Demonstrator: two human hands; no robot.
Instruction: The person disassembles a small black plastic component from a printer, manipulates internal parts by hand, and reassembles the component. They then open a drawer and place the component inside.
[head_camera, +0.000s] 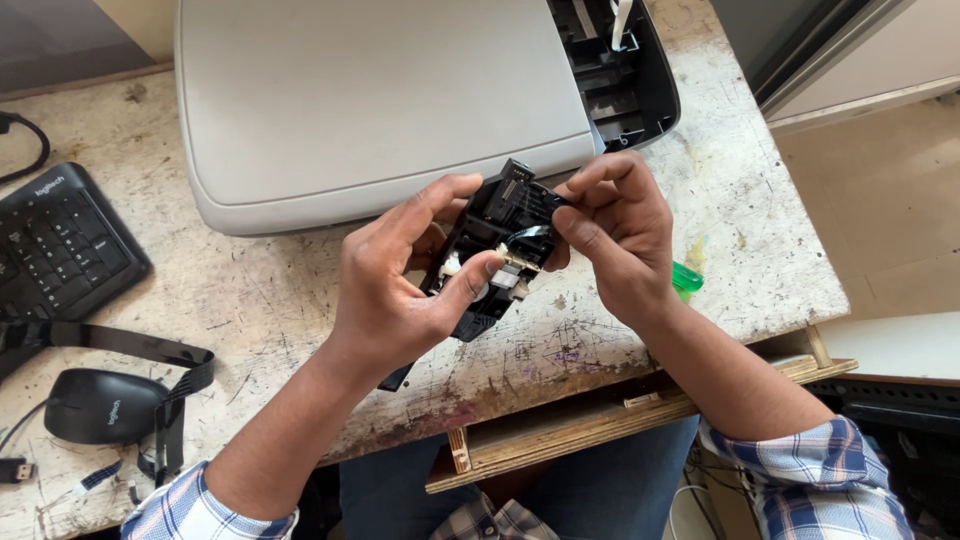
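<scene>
Scratched and stained, the pale tabletop (300, 300) fills most of my view, with a wooden drawer edge (600, 420) jutting out below it. I see my left hand (395, 290) and right hand (610, 235) meeting above the tabletop's front edge, both closed on a small black plastic assembly with white and metal parts (495, 245). My left fingers (470, 283) wrap it from the side, thumb pressed near a white piece; my right fingers (580, 232) pinch its upper right end, by a short dark ribbon strip. The assembly is held tilted, clear of the surface. Just behind it lies a large grey flat-lidded machine housing (380, 100) with an open black compartment at its right end. Off to the left sit a black keyboard (60, 245), a black computer mouse (100, 405) and a black flat strap (120, 345). A small green translucent piece (687, 277) peeks out beside my right wrist.
</scene>
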